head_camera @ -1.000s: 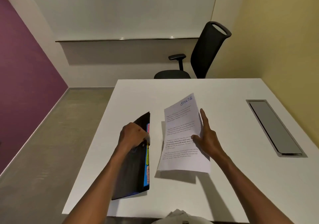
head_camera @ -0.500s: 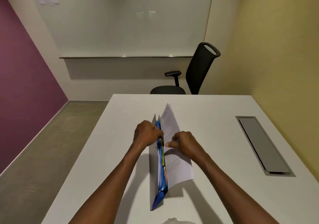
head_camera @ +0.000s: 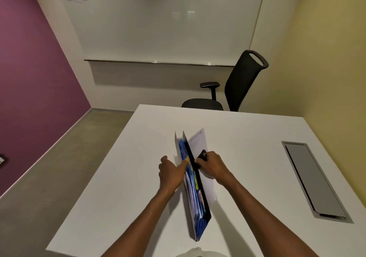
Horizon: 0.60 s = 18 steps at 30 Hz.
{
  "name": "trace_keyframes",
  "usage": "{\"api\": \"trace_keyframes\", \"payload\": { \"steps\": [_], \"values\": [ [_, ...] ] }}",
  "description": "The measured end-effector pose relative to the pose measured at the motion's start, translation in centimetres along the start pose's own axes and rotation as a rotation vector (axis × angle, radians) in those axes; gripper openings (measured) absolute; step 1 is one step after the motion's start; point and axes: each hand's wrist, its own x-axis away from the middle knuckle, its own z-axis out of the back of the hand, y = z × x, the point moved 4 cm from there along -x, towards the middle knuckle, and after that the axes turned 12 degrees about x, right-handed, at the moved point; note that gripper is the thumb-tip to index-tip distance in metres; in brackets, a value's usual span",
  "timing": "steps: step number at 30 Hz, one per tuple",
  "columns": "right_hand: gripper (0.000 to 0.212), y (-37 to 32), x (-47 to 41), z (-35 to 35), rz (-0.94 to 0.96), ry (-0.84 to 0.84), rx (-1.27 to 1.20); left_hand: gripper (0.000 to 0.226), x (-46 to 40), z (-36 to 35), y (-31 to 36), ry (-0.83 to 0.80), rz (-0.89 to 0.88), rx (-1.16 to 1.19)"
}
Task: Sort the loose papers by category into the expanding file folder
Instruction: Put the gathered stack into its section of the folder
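The expanding file folder (head_camera: 195, 201) stands on edge on the white table (head_camera: 126, 177), its blue pockets and coloured tabs spread at the top. My left hand (head_camera: 171, 170) reaches its fingers in among the left pockets. My right hand (head_camera: 211, 166) grips the folder's black right cover and its clasp. A white sheet of paper (head_camera: 199, 140) with blue handwriting at its top lies against the right of that cover, partly hidden by my right hand.
A grey cable hatch (head_camera: 313, 179) is set in the table at the right. A black office chair (head_camera: 233, 86) stands behind the far edge. The table's left edge drops to the floor; a yellow wall is on the right.
The folder has gone from lying flat to standing on edge with its pockets spread. My left fingers have moved in among the pockets, and my right hand has moved from the sheet to the right cover.
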Motion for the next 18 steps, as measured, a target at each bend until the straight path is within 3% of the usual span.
{"api": "trace_keyframes", "payload": {
  "steps": [2, 4, 9, 18],
  "values": [
    [0.030, 0.2, -0.3, -0.5, -0.003, -0.027, -0.095, 0.106, -0.5, 0.4, -1.8, -0.098, 0.180, 0.138],
    [0.030, 0.2, -0.4, -0.9, -0.014, -0.053, -0.162, 0.106, -0.5, 0.7, -2.5, -0.162, 0.249, 0.210],
    [0.029, 0.1, -0.5, -1.0, 0.007, -0.073, -0.186, 0.051, -2.0, 1.2, -3.9, -0.169, 0.194, 0.291],
    [0.039, 1.8, -0.3, 0.1, -0.011, -0.029, -0.202, 0.020, -1.8, 0.5, -3.5, -0.201, 0.192, 0.318]
  ]
}}
